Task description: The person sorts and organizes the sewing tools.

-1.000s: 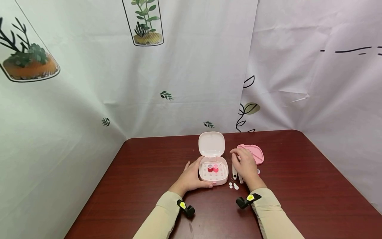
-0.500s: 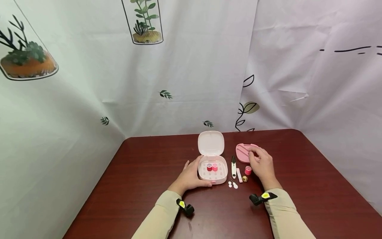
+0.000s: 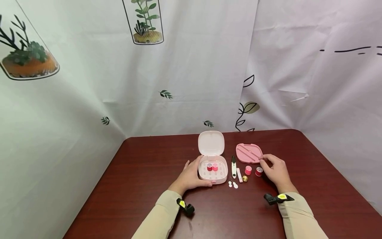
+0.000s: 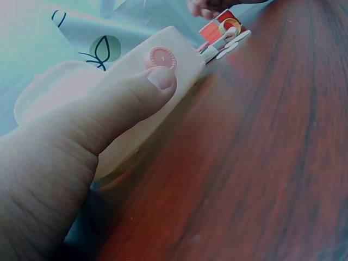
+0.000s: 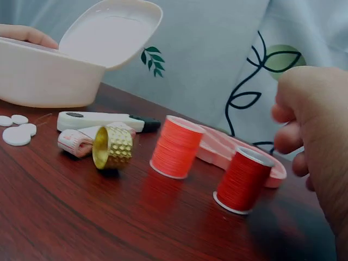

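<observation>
My left hand (image 3: 191, 176) grips a small pale pink sewing box (image 3: 222, 178), fingers round its left side. In the left wrist view the thumb lies against the front by a round pink button (image 4: 162, 57). The box's lid (image 3: 211, 142) stands up; a dark red spool (image 3: 210, 167) and a pink spool (image 3: 215, 167) sit inside. My right hand (image 3: 276, 171), fingers loosely bent and nothing visible in them, is at the right edge of the pink tray (image 3: 246, 154). Nearby stand a red thread spool (image 5: 244, 179) and a coral-pink thread spool (image 5: 176, 147).
Between box and spools lie white-handled thread snips (image 5: 92, 120), a rolled tape measure (image 5: 76, 142) and a gold thimble (image 5: 114, 149). Several white buttons (image 5: 16, 136) lie near the box's front corner. A printed cloth (image 3: 191, 66) hangs behind the table (image 3: 143, 166).
My right hand has moved right from over the snips, past the spools to the tray's right edge, uncovering the tape measure, thimble and both spools. The left hand stays on the box.
</observation>
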A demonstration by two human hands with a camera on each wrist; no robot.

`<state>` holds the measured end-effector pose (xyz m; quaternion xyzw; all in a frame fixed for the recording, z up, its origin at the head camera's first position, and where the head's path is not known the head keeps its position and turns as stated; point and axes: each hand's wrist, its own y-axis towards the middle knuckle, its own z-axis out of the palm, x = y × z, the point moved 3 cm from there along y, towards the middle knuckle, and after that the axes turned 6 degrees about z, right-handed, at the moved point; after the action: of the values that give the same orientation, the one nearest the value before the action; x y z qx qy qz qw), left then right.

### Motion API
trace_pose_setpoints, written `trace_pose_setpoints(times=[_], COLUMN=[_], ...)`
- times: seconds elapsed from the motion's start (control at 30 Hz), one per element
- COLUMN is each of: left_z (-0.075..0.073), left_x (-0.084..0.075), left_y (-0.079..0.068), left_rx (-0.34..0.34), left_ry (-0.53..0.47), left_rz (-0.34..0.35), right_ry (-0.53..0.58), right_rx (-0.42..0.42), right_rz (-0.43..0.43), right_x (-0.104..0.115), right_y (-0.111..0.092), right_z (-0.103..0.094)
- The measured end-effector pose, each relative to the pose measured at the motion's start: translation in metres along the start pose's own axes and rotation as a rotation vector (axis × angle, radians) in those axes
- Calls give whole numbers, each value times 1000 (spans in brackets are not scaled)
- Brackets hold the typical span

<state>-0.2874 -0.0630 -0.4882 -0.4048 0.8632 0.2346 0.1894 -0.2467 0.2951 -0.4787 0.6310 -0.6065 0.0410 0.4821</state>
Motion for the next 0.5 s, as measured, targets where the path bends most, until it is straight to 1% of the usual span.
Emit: trace_pose_setpoints(times=[0.2,0.5], left_z=[2,1], left_x=[1,0], left_y=[0,0], left_rx=[5,9], left_ry=[-8,-3], left_rz=[-4,-8], right_ry=[15,3], right_rx=[117,221], right_rz=[9,12], right_x=[-4,-7], right_y=[-3,-2], right_z=[-1,3])
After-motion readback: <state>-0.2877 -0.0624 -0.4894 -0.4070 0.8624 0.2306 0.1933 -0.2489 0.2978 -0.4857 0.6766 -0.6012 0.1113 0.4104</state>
